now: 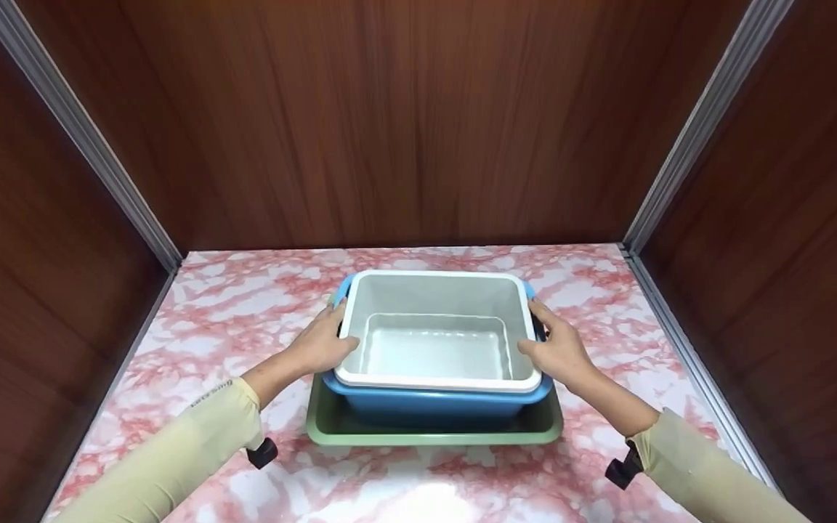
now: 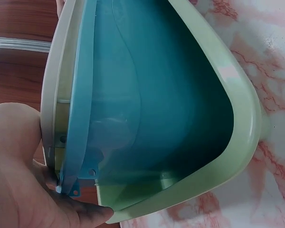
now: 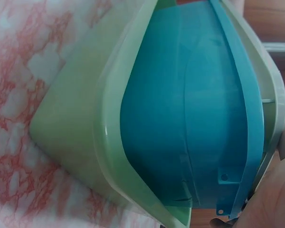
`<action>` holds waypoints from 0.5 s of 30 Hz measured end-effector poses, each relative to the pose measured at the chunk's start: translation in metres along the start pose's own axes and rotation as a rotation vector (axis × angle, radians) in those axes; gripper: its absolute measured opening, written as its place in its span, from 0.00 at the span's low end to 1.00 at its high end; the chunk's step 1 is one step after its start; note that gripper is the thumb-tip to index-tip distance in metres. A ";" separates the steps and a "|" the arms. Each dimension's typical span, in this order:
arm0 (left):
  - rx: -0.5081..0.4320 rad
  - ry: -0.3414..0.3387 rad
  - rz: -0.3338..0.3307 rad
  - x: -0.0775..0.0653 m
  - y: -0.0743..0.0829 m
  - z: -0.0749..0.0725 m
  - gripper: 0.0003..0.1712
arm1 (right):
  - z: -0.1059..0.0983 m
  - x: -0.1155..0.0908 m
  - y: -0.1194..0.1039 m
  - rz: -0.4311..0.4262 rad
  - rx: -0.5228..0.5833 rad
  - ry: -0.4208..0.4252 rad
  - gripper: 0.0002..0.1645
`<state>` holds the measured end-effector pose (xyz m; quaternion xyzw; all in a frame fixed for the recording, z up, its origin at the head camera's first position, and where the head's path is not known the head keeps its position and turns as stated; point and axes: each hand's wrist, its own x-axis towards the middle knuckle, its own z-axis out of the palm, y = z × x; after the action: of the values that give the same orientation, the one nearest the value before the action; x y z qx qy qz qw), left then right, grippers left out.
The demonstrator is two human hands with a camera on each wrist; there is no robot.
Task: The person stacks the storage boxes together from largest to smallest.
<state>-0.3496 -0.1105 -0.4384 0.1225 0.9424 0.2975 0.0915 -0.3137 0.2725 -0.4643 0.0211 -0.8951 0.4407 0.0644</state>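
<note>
A white rectangular plastic bin (image 1: 433, 349) sits nested in a blue bin (image 1: 433, 407), which stands inside a larger green bin (image 1: 433, 439). My left hand (image 1: 322, 343) grips the white bin's left side, thumb over the rim and fingers along the outside. On the opposite side my right hand (image 1: 558, 350) holds it the same way, thumb over the rim. In the left wrist view, a fingertip (image 2: 102, 214) reaches down beside the blue rim to the green rim. Part of the right fingers is hidden behind the bins' rims in the right wrist view.
The bins stand on a table (image 1: 244, 305) with a pink and white marbled top. Brown wood-look panels (image 1: 404, 123) enclose it at the back and both sides, with metal strips (image 1: 709, 116) at the corners.
</note>
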 end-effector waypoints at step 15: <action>-0.025 0.007 0.016 -0.001 -0.003 0.005 0.46 | 0.006 0.000 0.003 -0.050 0.002 0.004 0.45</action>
<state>-0.3476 -0.1108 -0.4438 0.1278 0.9379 0.3103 0.0876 -0.3149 0.2695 -0.4708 0.0428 -0.8937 0.4400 0.0771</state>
